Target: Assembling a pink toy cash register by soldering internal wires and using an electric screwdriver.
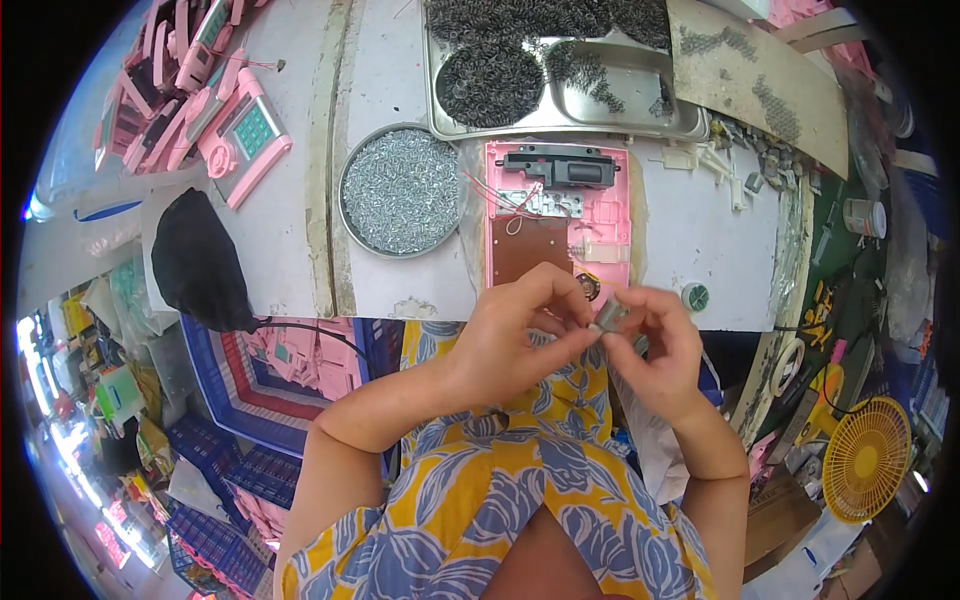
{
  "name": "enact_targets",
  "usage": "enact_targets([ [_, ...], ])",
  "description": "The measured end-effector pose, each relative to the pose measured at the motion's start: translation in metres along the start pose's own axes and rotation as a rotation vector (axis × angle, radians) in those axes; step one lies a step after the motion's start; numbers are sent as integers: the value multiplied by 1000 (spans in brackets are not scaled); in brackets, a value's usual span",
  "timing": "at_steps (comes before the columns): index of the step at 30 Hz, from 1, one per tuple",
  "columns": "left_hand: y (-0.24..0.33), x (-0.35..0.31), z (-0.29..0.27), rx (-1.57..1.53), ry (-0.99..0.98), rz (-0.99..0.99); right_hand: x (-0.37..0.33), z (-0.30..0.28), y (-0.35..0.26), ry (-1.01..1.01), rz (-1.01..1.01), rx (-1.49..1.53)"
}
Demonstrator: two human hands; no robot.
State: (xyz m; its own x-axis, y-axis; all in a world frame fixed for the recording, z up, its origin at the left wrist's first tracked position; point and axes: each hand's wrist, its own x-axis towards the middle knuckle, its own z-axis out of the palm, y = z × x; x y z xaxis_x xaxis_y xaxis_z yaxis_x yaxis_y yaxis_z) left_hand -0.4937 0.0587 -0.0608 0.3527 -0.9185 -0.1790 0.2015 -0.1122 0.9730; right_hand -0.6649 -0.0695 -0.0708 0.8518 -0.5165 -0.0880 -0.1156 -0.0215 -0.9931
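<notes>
Both my hands meet at the table's front edge over a small grey, block-like piece [611,317]. My right hand [655,342] pinches it between thumb and fingers. The thumb and fingertips of my left hand [535,325] close at its left side; whether they grip the same piece or something tiny on it is hidden. Just beyond my fingers lies an open pink plastic housing [495,240], its near end partly covered by my left hand. Inside it are a black plastic assembly [560,167], a metal plate [540,204], a brown board [525,250] and thin red wires.
A round metal dish of small silver parts [400,190] stands left of the housing. Behind is a steel tray [620,120] with dark springs. Pink devices [245,140] pile up far left, near a black cloth bundle [200,260]. A green round part [695,295] lies right.
</notes>
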Motion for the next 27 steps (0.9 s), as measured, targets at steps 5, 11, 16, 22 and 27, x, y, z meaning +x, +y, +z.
enact_targets([
  [5,-4,2,-11,439,-66,373,28,-9,-28,-131,-302,-426],
  [11,-1,1,-10,325,19,416,36,-12,-28,-104,-644,-603],
  [16,-1,2,-12,360,14,452,29,-6,-19,-35,-643,-523],
  [22,0,3,-13,389,17,482,29,-4,-17,-42,-647,-513],
  [27,2,3,-17,443,-22,482,34,-3,-16,-55,-663,-512],
])
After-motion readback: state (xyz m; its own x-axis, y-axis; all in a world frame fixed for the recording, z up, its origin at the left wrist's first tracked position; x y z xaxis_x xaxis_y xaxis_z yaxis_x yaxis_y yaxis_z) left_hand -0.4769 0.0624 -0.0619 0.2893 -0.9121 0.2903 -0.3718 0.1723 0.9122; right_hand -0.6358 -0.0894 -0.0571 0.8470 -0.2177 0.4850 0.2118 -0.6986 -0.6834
